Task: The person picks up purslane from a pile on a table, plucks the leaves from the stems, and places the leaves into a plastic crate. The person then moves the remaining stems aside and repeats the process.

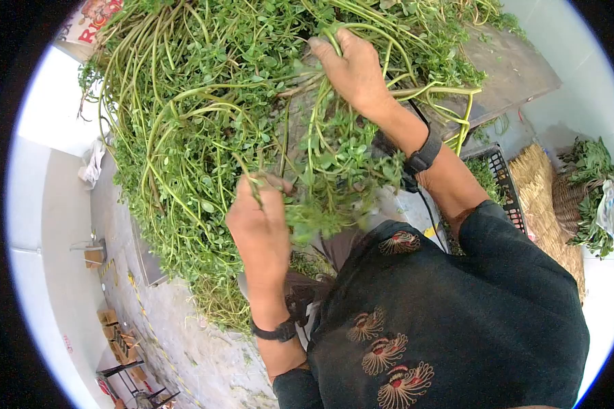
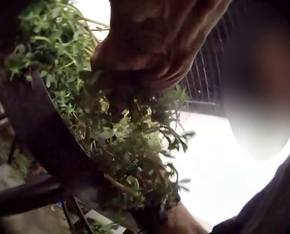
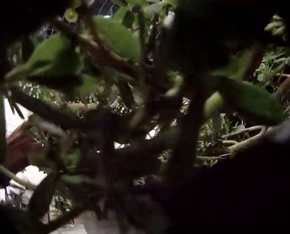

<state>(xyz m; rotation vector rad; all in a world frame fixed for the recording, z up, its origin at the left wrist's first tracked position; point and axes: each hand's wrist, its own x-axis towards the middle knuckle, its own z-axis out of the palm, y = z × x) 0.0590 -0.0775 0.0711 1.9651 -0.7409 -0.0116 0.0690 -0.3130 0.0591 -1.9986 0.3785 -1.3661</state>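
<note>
A large heap of purslane-like greens (image 1: pixel 205 136), with long pale stems and small rounded leaves, covers the table. Over its right part, my right hand (image 1: pixel 355 71) grips a bunch of leafy stems (image 1: pixel 344 153) whose tops hang toward my body. My left hand (image 1: pixel 258 228) is lower, at the near side of the heap, its curled fingers pinching a stem (image 1: pixel 249 178). Slightly blurred leaves lie beside it. In the left wrist view, a hand (image 2: pixel 154 46) bends over dense leaves (image 2: pixel 130 131). Dark, close leaves (image 3: pixel 116 39) fill much of the right wrist view.
The bare table corner (image 1: pixel 518 75) shows at the right. Beyond it are a black plastic crate (image 1: pixel 505 180) with greens, a straw-coloured bundle (image 1: pixel 542 198) and more leafy plants (image 1: pixel 590 163). A printed sack (image 1: pixel 92 27) lies at the upper left. Small boxes (image 1: pixel 119 337) stand on the floor.
</note>
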